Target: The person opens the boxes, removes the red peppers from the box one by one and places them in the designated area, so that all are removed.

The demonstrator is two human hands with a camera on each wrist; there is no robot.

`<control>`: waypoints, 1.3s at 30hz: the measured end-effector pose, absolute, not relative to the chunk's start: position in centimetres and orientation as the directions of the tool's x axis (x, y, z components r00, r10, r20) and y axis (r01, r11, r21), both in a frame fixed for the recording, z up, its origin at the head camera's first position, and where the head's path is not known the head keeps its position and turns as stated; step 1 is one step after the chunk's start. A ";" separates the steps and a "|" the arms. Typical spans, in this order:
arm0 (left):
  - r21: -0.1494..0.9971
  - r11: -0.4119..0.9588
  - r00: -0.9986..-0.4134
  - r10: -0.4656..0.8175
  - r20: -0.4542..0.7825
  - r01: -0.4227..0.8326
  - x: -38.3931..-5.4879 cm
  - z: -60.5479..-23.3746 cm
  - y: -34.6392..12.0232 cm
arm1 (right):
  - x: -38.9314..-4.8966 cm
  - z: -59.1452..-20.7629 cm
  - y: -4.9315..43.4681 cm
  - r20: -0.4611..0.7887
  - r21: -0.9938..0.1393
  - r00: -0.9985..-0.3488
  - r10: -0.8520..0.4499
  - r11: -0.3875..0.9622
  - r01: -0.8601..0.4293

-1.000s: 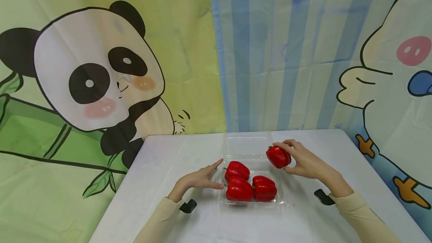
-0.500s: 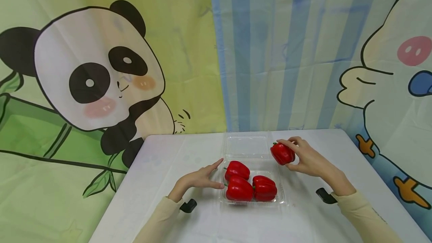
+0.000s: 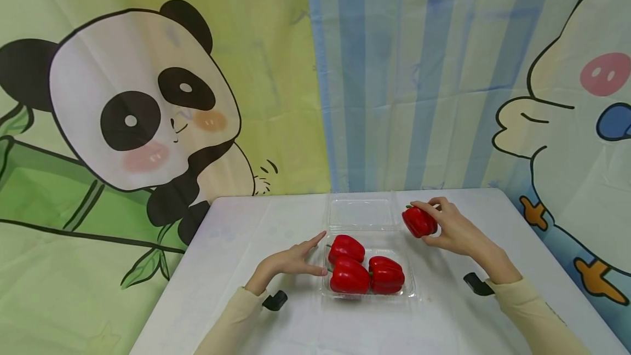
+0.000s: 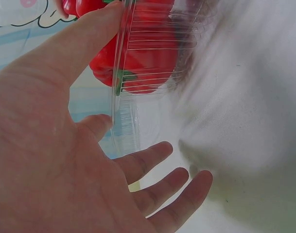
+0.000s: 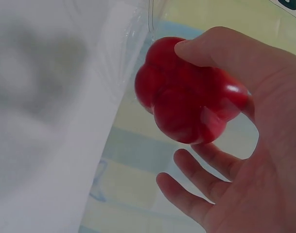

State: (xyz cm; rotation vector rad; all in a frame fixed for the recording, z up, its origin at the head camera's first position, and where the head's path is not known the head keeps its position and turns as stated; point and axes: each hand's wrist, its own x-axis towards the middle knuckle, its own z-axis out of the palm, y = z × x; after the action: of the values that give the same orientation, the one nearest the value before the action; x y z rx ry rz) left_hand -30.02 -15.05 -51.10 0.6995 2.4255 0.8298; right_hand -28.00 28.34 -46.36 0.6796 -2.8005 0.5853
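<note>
In the head view my right hand (image 3: 455, 232) holds a red bell pepper (image 3: 419, 222) above the table, right of an open clear plastic clamshell container (image 3: 411, 289). The right wrist view shows the thumb on the lobed bottom of this pepper (image 5: 182, 92); some fingers extend away from it. Three more red bell peppers lie in the container: one at the back left (image 3: 346, 248), one at the front left (image 3: 349, 276) and one at the front right (image 3: 386, 275). My left hand (image 3: 291, 261), fingers spread, is at the container's left side; its thumb touches the rim.
The container's clear lid (image 3: 362, 213) lies folded back toward the far edge of the white table (image 3: 266, 327). Behind hangs a curtain (image 3: 281, 70) printed with cartoon animals. A black wrist camera (image 3: 275, 301) sits on the left wrist, another (image 3: 478, 285) on the right.
My right hand has carried its bell pepper to the right and slightly farther back, away from the container. The left hand and the peppers in the container stay in place.
</note>
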 end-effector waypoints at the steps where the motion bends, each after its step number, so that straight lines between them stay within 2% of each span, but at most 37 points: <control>1: 0.658 0.688 -0.755 0.597 -0.272 0.306 -30.0 -51.1 -15.0 | -28.0 -46.4 28.4 0.278 -0.333 -0.877 -0.391 0.818 -0.470; 20: 0.660 0.689 -0.757 0.593 -0.274 0.300 -30.0 -50.9 -15.0 | -29.5 -47.9 28.6 0.140 -0.318 -0.952 -0.273 0.898 -0.304; 39: 0.658 0.688 -0.756 0.595 -0.273 0.304 -29.7 -51.0 -15.0 | -30.7 -49.3 27.9 0.023 -0.299 -0.987 -0.161 0.941 -0.161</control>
State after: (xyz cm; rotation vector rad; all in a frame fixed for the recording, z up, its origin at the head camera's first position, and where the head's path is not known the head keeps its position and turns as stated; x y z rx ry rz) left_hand -29.73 -14.96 -50.97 0.6938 2.4260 0.8274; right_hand -30.74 27.93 -49.31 0.2572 -3.0962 0.4765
